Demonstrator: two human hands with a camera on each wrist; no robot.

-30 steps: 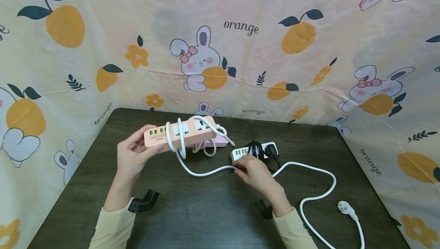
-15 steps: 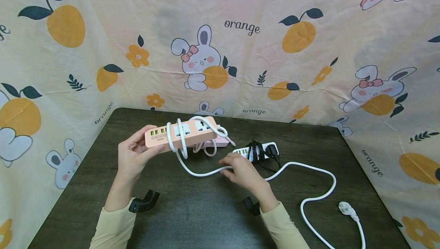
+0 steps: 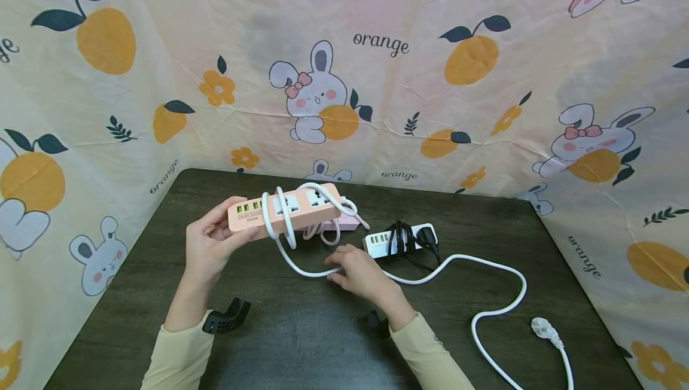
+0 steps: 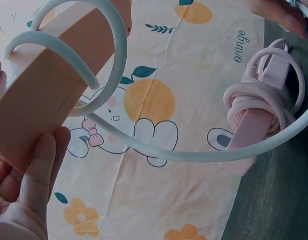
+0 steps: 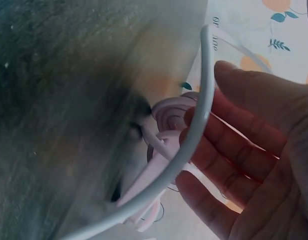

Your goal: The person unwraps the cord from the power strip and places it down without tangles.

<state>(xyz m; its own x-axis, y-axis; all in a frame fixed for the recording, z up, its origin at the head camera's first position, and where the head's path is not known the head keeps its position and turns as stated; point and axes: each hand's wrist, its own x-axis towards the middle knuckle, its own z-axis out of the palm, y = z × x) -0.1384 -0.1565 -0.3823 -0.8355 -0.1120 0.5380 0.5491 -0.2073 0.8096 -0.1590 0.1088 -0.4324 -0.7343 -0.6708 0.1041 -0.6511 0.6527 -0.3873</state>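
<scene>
My left hand grips one end of a peach power strip, holding it tilted above the table. White power cord is looped around the strip's middle and far end. In the left wrist view, the strip's plain underside shows, with the thumb against its edge. My right hand has its fingers loosely curled round the cord a short way from the strip. In the right wrist view, the cord runs across the fingertips, between thumb and fingers. The cord's white plug lies at the right.
Behind the held strip lies a pink power strip with its own cord wound on it. A white power strip wrapped in black cord sits right of my right hand. The dark table meets a printed cloth at the back.
My right hand has moved left along the white cord, closer to the peach power strip, uncovering the white power strip's end. My left hand and the peach strip have stayed nearly still.
</scene>
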